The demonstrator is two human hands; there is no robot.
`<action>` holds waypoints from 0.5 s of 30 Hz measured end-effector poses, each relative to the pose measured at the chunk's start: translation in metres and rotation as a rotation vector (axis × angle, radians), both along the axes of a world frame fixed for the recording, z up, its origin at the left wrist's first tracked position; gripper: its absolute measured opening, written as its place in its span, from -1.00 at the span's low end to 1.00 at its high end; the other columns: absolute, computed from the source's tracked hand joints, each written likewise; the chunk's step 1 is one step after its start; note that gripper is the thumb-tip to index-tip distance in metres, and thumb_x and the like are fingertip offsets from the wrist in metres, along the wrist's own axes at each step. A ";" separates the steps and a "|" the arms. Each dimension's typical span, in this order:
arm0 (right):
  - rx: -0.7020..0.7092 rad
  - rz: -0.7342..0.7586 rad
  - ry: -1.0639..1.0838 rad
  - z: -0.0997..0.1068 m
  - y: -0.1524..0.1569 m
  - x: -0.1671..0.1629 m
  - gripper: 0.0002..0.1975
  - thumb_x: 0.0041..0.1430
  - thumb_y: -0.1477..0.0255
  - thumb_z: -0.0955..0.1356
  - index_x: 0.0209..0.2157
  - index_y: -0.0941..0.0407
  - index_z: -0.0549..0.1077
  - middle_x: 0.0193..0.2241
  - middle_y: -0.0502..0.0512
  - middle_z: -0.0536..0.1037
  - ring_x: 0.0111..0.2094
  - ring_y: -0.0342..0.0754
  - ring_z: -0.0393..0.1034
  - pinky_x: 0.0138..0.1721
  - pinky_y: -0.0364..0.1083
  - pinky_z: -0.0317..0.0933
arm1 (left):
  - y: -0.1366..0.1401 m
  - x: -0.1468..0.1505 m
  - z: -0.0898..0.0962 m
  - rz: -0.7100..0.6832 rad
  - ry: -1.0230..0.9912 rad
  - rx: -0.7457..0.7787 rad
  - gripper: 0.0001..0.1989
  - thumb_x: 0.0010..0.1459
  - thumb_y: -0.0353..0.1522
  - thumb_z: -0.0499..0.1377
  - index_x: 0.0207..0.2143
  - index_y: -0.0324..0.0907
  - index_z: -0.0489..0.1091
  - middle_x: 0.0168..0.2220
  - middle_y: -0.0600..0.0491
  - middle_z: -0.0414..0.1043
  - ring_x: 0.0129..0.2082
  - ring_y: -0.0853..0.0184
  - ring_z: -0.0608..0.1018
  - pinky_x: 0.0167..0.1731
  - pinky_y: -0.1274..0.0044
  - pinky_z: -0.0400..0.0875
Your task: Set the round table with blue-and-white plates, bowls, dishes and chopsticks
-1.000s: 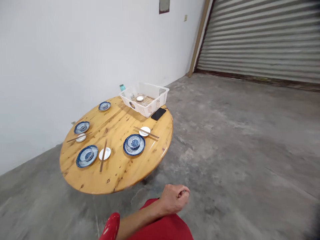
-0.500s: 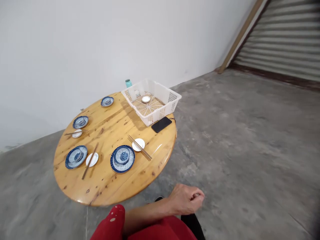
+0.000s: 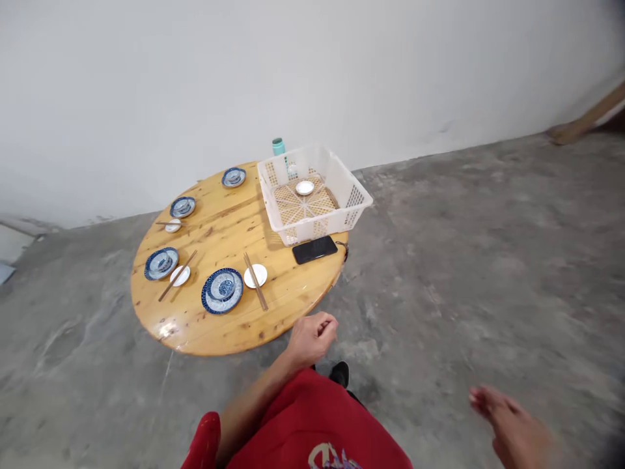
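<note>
My left hand is held in front of the red shirt, by the table's near right edge. Its fingers are curled into a loose fist, and no object shows in it. Away from the table, at the lower right over the floor, is my right hand; motion smears its fingers. Nearest the left hand on the wooden round table are a white saucer with chopsticks across it, and a blue-and-white plate bearing a patterned bowl.
Several more blue-and-white settings line the table's left side. A white plastic basket at the back right holds a small white dish. A black phone lies before it, and a teal jar stands behind. The wall rises beyond.
My view has swung to the right and my right hand has come into sight. My left hand stays closed and now appears nearer the table edge. The tableware is unmoved.
</note>
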State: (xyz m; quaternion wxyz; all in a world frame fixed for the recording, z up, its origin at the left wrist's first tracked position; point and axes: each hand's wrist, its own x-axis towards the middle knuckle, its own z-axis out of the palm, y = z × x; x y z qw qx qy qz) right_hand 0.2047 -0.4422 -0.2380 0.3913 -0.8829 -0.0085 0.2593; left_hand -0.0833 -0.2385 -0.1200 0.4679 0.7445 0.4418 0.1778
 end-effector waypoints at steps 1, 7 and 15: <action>0.104 -0.061 0.030 0.006 0.023 0.022 -0.84 -0.05 0.20 0.36 -0.51 -0.01 0.44 -0.50 0.17 0.54 -0.44 0.15 0.53 -0.50 0.04 0.39 | 0.008 0.003 0.005 0.023 -0.001 0.027 -0.77 0.26 -0.32 0.05 -0.35 -0.17 0.48 -0.48 0.11 0.53 -0.52 0.43 0.48 -0.44 0.61 0.32; 0.488 0.046 -0.076 0.066 0.154 0.071 -0.71 -0.31 0.19 0.46 -0.46 0.02 0.54 -0.51 0.09 0.54 -0.52 0.02 0.41 -0.40 0.03 0.38 | 0.087 0.001 0.046 0.157 -0.007 0.234 -0.77 0.28 -0.30 0.06 -0.30 -0.16 0.49 -0.43 0.09 0.55 -0.44 0.41 0.53 -0.37 0.60 0.38; 0.716 0.361 -0.262 0.173 0.277 0.058 -0.71 -0.12 0.23 0.47 -0.39 0.16 0.58 -0.54 0.11 0.54 -0.55 -0.09 0.38 -0.46 -0.09 0.30 | 0.203 -0.003 0.083 0.168 -0.023 0.401 -0.76 0.30 -0.32 0.05 -0.28 -0.18 0.50 -0.45 0.12 0.52 -0.47 0.45 0.50 -0.38 0.63 0.33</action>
